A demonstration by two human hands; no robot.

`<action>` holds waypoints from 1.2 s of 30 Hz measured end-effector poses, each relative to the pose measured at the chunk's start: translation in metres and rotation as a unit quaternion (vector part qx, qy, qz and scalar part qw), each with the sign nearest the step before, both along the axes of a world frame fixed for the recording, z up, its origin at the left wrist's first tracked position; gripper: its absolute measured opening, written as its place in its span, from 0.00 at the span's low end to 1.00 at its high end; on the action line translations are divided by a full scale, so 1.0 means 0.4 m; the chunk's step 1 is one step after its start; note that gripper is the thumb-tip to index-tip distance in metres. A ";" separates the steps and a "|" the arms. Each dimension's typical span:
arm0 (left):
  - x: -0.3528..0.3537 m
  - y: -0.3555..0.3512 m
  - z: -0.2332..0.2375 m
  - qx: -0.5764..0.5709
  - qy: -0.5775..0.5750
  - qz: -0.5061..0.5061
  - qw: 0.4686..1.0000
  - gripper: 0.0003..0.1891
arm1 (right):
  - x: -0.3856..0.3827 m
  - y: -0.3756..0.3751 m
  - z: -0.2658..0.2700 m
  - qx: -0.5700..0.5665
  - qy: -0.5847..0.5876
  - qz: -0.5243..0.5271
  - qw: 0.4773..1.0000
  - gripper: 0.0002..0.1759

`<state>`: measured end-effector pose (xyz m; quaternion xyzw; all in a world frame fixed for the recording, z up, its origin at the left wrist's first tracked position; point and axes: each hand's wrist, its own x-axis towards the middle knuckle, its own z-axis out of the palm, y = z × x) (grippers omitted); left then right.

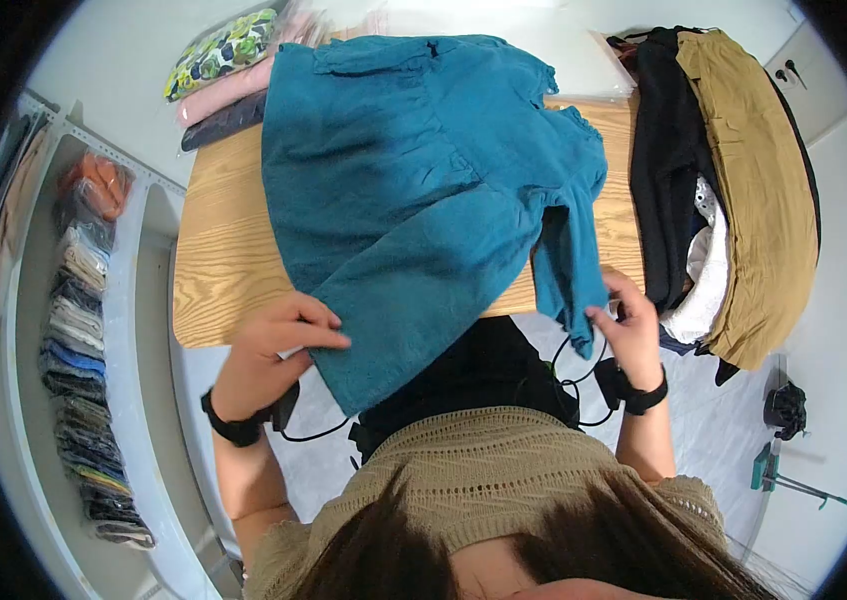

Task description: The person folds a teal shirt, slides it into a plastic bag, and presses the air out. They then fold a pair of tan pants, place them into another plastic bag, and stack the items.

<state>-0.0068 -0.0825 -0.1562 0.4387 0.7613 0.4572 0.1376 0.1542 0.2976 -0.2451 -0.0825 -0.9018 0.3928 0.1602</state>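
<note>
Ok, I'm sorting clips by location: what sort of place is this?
Probably a clothing stockroom or packing room: a stack of folded garments on shelving, plastic-wrapped clothes, and a teal garment spread across a wooden table.

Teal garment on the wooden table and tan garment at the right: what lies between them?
Head view: beside the teal garment, a bare strip of wooden tabletop, then a black garment and, lower down, a white garment, before the tan garment.

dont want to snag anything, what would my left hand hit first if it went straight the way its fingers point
Probably the teal long-sleeved dress, which your left hand seems to touch at its lower edge, though depth is hard to judge.
</note>
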 end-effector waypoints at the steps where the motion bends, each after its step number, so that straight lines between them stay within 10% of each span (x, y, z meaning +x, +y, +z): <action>1: 0.018 -0.006 -0.027 0.006 0.001 0.021 1.000 0.22 | 0.015 0.023 -0.002 -0.129 0.006 -0.030 0.991 0.29; 2: 0.034 -0.012 -0.047 0.012 0.001 0.041 0.999 0.21 | 0.032 0.042 -0.002 -0.256 0.010 -0.062 0.965 0.27; 9: 0.061 -0.150 -0.096 0.150 -0.027 0.166 0.974 0.17 | 0.156 0.151 0.146 -0.180 0.112 0.009 0.977 0.18; 18: -0.035 -0.177 0.112 -0.065 0.097 0.254 0.960 0.13 | 0.058 0.106 0.495 0.092 -0.003 0.052 0.994 0.13; 21: -0.129 -0.124 0.190 -0.119 0.182 0.199 0.955 0.09 | -0.100 0.066 0.569 -0.004 -0.059 0.074 0.995 0.10; 25: -0.309 -0.036 0.181 -0.164 0.152 0.148 0.963 0.12 | -0.427 0.083 0.527 0.128 -0.097 0.205 0.965 0.16; 36: -0.777 0.184 -0.040 -0.061 0.306 0.192 0.930 0.29 | -0.930 0.092 0.157 0.028 -0.138 0.021 0.990 0.29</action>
